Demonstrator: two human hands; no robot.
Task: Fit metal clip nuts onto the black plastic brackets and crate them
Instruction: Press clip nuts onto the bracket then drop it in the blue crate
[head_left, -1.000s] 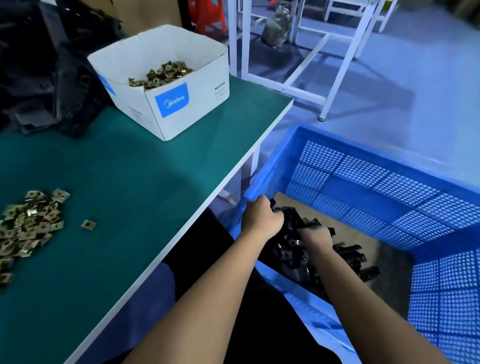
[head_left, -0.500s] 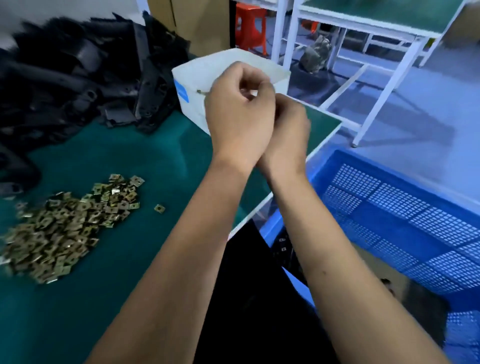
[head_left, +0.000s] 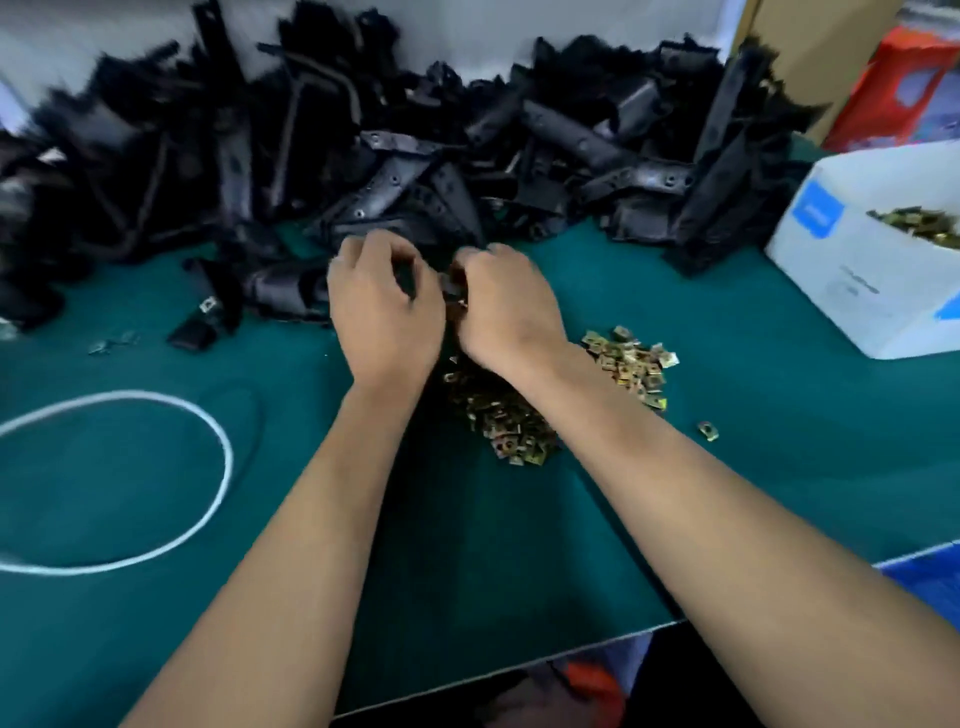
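My left hand (head_left: 384, 312) and my right hand (head_left: 506, 306) meet, fingers curled, at the front edge of the heap of black plastic brackets (head_left: 415, 171). The left hand's fingers curl round a small black bracket (head_left: 406, 274). The right hand pinches a small clip nut (head_left: 456, 296) against it; blur hides the detail. A loose pile of brass-coloured clip nuts (head_left: 631, 364) lies on the green table (head_left: 753, 467) under my right wrist. One stray nut (head_left: 707, 430) lies to the right. A corner of the blue crate (head_left: 930, 577) shows at the lower right.
A white cardboard box (head_left: 857, 280) holding more clip nuts stands at the right edge. A white cord ring (head_left: 223, 467) lies on the table at the left. A single bracket with a clip on it (head_left: 208, 312) lies at the left of the heap.
The view swung left from the blue crate to the table. My hands came up out of the crate, met in the air, and now work low at the bracket heap.
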